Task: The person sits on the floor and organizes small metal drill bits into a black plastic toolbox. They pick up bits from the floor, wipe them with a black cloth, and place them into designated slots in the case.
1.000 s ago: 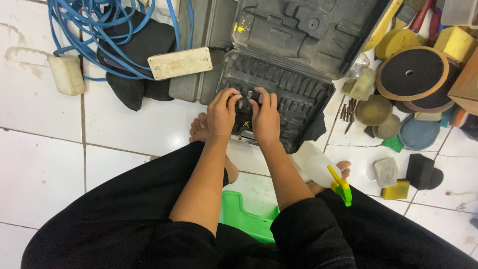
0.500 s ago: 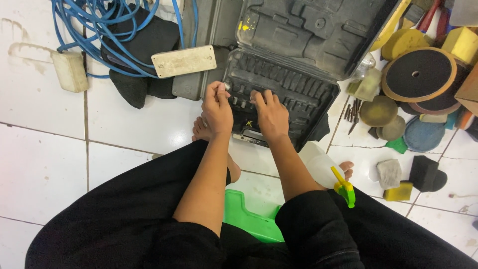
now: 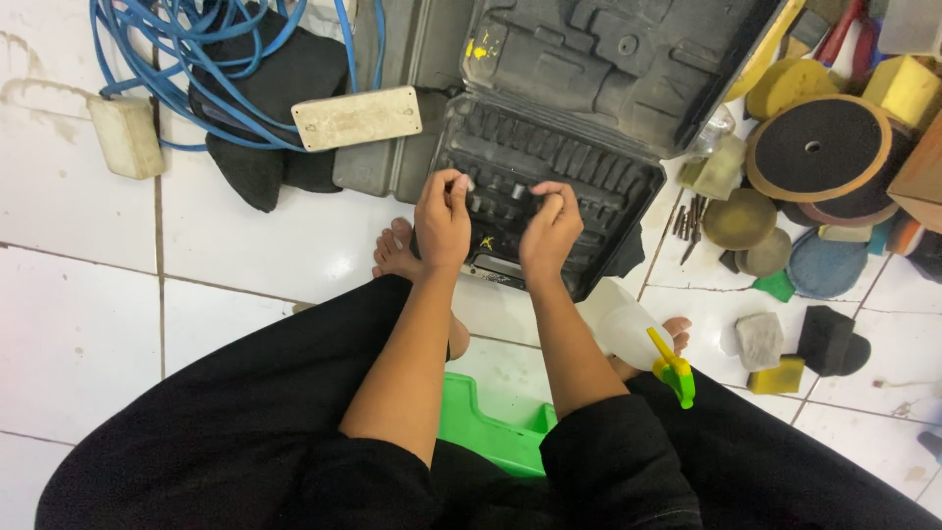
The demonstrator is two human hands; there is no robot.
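Over the open dark tool case [image 3: 589, 186], each hand, left hand [image 3: 444, 218] and right hand [image 3: 549, 228], pinches seemingly a small metal socket [image 3: 518, 191]

Open dark tool case [image 3: 549, 186] lies on white tiled floor [image 3: 88, 334]. Left hand [image 3: 442, 221] pinches a small pale piece [image 3: 467, 184]; right hand [image 3: 549, 228] pinches a small dark socket [image 3: 519, 190], both above the case's lower tray. Blue cable [image 3: 196, 59] coiled toward the floor's upper left.
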